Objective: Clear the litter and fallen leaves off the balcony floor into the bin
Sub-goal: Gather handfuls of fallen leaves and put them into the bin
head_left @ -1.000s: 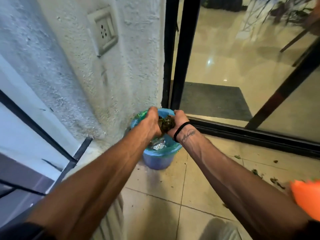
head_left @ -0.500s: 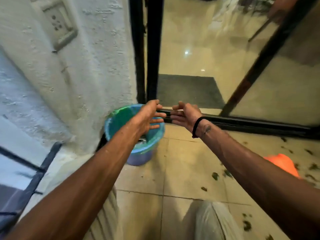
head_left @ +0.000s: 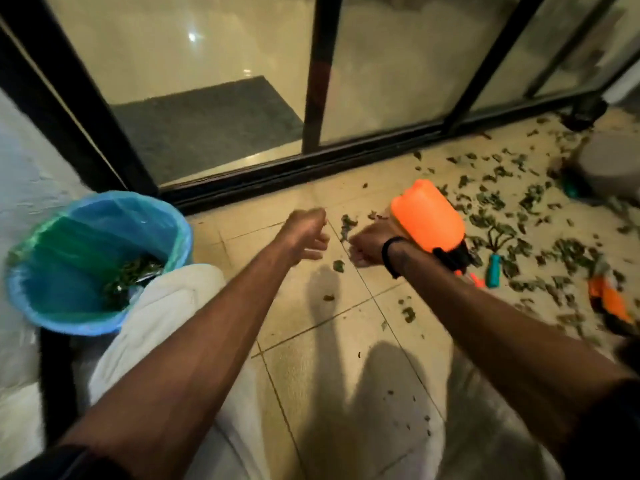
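Note:
The blue bin [head_left: 180, 233] with a blue-green liner stands at the left against the wall, with dark leaves lying inside it. Fallen leaves [head_left: 491, 216] are strewn thickly over the tiled floor to the right, and a few single leaves [head_left: 338, 265] lie near my hands. My left hand [head_left: 304, 233] hovers above the tiles right of the bin, its fingers loosely curled and holding nothing. Close beside it, my right hand [head_left: 367, 242] hangs palm down over the nearest leaves, next to an orange plastic can; its fingers are loosely curled and nothing shows in it.
An orange plastic can [head_left: 427, 216] stands just behind my right wrist. A teal-handled tool [head_left: 493, 270] and another orange object [head_left: 609, 299] lie among the leaves. A grey round pot [head_left: 613, 168] is at far right. The sliding door track [head_left: 311, 168] borders the floor behind.
Both hands let the clump of leaves fall into the bin, opened, then swung right, away from the bin and over the littered tiles. The view turned right with them.

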{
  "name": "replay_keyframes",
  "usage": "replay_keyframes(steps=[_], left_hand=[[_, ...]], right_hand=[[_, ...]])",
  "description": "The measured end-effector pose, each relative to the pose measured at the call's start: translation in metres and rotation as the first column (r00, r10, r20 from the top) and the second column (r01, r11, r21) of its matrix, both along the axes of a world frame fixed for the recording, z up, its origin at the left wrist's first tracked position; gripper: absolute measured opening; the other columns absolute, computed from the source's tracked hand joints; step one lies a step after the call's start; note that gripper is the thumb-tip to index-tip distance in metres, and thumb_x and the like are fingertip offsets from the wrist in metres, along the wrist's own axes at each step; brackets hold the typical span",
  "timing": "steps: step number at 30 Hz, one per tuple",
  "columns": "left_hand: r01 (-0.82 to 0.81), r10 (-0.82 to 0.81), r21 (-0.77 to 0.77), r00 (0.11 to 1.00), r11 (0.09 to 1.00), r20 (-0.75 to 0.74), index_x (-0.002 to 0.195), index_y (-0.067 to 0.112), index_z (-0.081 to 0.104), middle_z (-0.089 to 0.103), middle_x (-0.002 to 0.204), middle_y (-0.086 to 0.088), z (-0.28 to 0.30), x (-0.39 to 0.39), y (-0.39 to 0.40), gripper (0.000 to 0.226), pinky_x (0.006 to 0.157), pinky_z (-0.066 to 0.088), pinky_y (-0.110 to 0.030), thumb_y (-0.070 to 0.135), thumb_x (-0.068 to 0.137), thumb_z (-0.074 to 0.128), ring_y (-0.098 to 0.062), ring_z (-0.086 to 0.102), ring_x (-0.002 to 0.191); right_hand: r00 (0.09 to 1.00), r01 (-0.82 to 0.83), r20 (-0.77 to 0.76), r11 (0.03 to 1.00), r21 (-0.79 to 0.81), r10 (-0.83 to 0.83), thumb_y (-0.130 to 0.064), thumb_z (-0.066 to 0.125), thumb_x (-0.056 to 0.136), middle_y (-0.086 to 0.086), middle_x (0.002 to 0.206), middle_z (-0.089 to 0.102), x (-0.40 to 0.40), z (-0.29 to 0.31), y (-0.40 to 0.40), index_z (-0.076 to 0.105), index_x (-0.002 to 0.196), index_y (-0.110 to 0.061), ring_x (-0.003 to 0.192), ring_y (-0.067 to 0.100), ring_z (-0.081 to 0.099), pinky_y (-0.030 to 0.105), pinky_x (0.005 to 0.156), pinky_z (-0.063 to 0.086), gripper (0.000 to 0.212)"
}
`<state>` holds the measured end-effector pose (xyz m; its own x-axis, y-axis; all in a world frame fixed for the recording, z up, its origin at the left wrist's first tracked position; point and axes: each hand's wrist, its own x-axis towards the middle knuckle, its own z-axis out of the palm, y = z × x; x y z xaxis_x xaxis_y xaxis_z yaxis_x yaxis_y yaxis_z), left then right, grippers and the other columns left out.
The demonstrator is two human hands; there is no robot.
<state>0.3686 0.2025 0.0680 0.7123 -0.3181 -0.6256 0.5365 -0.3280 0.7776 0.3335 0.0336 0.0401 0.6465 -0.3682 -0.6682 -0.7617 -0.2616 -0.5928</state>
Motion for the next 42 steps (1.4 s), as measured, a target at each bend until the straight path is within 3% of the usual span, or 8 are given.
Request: replay_keyframes(steps=[6,9,11,17,24,30,36,42], left_hand=[[0.219,-0.05,0.36,0.904,0.907,-0.425,0.111,0.006,0.059,0.063,0.103,-0.02,-0.145,-0.041,-0.017,0.054,0.096,0.054,-0.054,0.055,0.088,0.062,-0.035,0.065,0.093],[0.187,-0.044,0.412,0.942,0.892,-0.333,0.132,0.0,0.059,0.066,0.124,-0.024,-0.158,-0.051,-0.026,0.057,0.07,0.055,-0.036,0.044,0.096,0.062,-0.032,0.065,0.094],[0.122,-0.03,0.402,0.974,0.907,-0.227,0.12,-0.002,0.065,0.072,0.092,-0.019,-0.166,-0.051,-0.03,0.041,0.059,0.048,-0.032,0.033,0.099,0.061,-0.026,0.063,0.073],[0.112,-0.055,0.38,0.986,0.918,-0.157,0.081,0.009,0.074,0.074,0.064,-0.009,-0.191,-0.05,-0.081,0.032,0.084,0.062,-0.05,0.032,0.096,0.059,-0.031,0.076,0.074],[0.175,-0.18,0.084,0.982,0.981,0.065,0.116,0.01,0.069,0.075,0.1,-0.012,-0.179,0.003,-0.14,0.02,0.075,0.061,-0.037,0.016,0.104,0.054,-0.021,0.072,0.082],[-0.07,-0.252,0.434,0.727,0.898,0.639,0.132,0.016,0.059,0.06,0.131,-0.01,-0.198,0.096,-0.104,0.032,0.102,0.044,-0.04,0.019,0.102,0.049,-0.029,0.051,0.122],[0.218,-0.69,0.734,0.581,0.643,0.432,0.16,0.008,0.02,0.012,0.169,-0.015,-0.232,0.131,-0.074,0.063,0.125,0.019,-0.052,0.037,0.107,0.036,-0.035,0.01,0.156],[0.476,-0.831,0.687,0.225,0.549,0.508,0.162,0.021,0.014,0.013,0.17,-0.005,-0.223,0.079,-0.086,0.058,0.126,0.018,-0.051,0.04,0.108,0.021,-0.021,0.01,0.157]], right_hand=[[0.982,0.046,-0.167,0.975,-0.217,-0.084,-0.011,0.072,0.089,0.02,0.108,0.068,-0.079,-0.076,-0.056,0.066,0.117,0.002,0.094,0.033,0.069,0.042,0.083,0.061,0.031],[0.97,0.158,-0.132,0.945,-0.285,-0.202,-0.018,0.071,0.092,0.018,0.135,0.059,-0.123,-0.109,-0.076,0.061,0.13,-0.006,0.123,0.038,0.057,0.044,0.104,0.049,0.042],[0.932,0.314,-0.096,0.911,-0.267,-0.349,-0.021,0.071,0.093,0.017,0.134,0.061,-0.156,-0.125,-0.09,0.06,0.129,-0.009,0.122,0.037,0.058,0.042,0.103,0.05,0.04],[0.847,0.494,-0.099,0.842,-0.217,-0.522,-0.01,0.073,0.087,0.018,0.134,0.061,-0.167,-0.154,-0.103,0.063,0.127,-0.003,0.124,0.036,0.056,0.039,0.104,0.046,0.041],[0.854,0.515,0.211,0.831,-0.213,-0.475,-0.01,0.065,0.091,0.002,0.1,0.075,-0.096,-0.163,-0.101,0.075,0.099,-0.014,0.094,0.018,0.068,0.026,0.085,0.052,0.013],[0.802,0.59,0.265,0.776,-0.22,-0.535,-0.02,0.072,0.09,0.003,0.1,0.075,-0.052,-0.153,-0.127,0.076,0.104,-0.013,0.095,0.021,0.069,0.039,0.094,0.056,0.016],[0.951,0.24,0.285,0.861,-0.449,-0.117,-0.022,0.057,0.099,0.017,0.127,0.065,0.007,-0.174,-0.108,0.063,0.125,-0.009,0.117,0.037,0.059,0.039,0.091,0.049,0.029],[0.918,0.053,0.322,0.732,-0.679,0.232,-0.024,0.052,0.103,0.017,0.122,0.063,0.069,-0.179,-0.106,0.064,0.123,-0.01,0.114,0.035,0.057,0.041,0.094,0.047,0.027]])
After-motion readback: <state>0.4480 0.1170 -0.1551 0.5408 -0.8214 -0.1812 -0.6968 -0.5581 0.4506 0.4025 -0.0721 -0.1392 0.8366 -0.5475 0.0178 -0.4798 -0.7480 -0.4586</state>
